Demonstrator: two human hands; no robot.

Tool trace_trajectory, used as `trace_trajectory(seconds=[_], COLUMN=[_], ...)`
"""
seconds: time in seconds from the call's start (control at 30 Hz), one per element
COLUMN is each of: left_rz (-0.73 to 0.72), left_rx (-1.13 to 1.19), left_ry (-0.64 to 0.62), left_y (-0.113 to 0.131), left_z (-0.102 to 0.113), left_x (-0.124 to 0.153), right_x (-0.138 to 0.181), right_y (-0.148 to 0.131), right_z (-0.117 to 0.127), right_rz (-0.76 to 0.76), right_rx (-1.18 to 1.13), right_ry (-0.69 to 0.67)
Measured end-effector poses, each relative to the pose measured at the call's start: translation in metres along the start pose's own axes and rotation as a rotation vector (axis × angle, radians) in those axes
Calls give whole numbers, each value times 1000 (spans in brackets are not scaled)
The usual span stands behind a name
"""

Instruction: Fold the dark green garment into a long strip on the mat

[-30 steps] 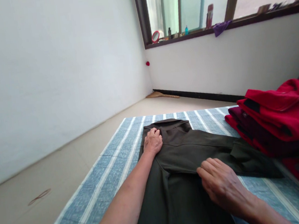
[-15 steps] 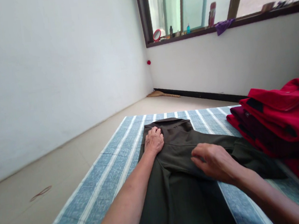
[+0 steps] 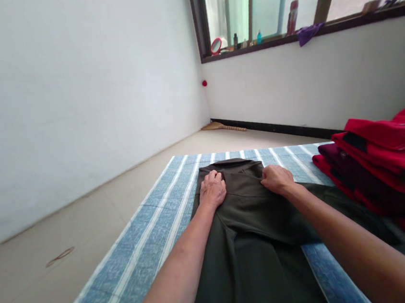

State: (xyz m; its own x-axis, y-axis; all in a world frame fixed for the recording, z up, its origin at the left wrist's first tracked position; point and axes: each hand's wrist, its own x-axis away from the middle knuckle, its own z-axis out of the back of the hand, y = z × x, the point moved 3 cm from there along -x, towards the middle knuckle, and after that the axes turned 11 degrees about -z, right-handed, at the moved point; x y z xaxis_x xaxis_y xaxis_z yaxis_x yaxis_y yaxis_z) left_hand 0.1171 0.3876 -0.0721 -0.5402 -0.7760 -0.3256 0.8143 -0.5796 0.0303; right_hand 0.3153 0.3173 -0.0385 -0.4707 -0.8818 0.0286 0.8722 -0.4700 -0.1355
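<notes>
Garment: dark olive shirt (image 3: 253, 223) lies flat on the blue striped mat (image 3: 153, 234), collar end at the far side, body running toward the near edge.
Folds so far: left edge looks turned in, giving a straight long side; a sleeve or side panel lies folded across the middle; part of the cloth spreads out to the right, under the right forearm. Judged part-folded.
Left to do: by the look of it, the right side is not yet squared and the length is not yet doubled over.
Left hand (image 3: 212, 190): palm down, fingers curled, pressing the cloth just near of the collar on the left; not clearly pinching anything.
Right hand (image 3: 277, 179): on the right shoulder area, fingers bent onto the fabric; whether it pinches a fold or only presses, cannot tell.
Right of mat: stack of folded red garments (image 3: 387, 156), close to the shirt's right side.
Far: window sill (image 3: 285, 40) with small bottles; bare floor (image 3: 53, 244) to the left.
</notes>
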Motion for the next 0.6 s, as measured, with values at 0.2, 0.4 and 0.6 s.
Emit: trace_trajectory(seconds=[0.2,0.4,0.6], left_rz=[3,-2,-6], left_rx=[-6,-19,-38], left_ry=[-8,-36,-96], left_y=[1,2,7], left_z=[1,1,2], left_x=[1,-1,-3], right_x=[4,13,31], right_y=[13,15,33], right_z=[0,-8,-6], right_rz=[3,-21,54], right_rx=[-36,-44,-178], right_ry=[80,165,313])
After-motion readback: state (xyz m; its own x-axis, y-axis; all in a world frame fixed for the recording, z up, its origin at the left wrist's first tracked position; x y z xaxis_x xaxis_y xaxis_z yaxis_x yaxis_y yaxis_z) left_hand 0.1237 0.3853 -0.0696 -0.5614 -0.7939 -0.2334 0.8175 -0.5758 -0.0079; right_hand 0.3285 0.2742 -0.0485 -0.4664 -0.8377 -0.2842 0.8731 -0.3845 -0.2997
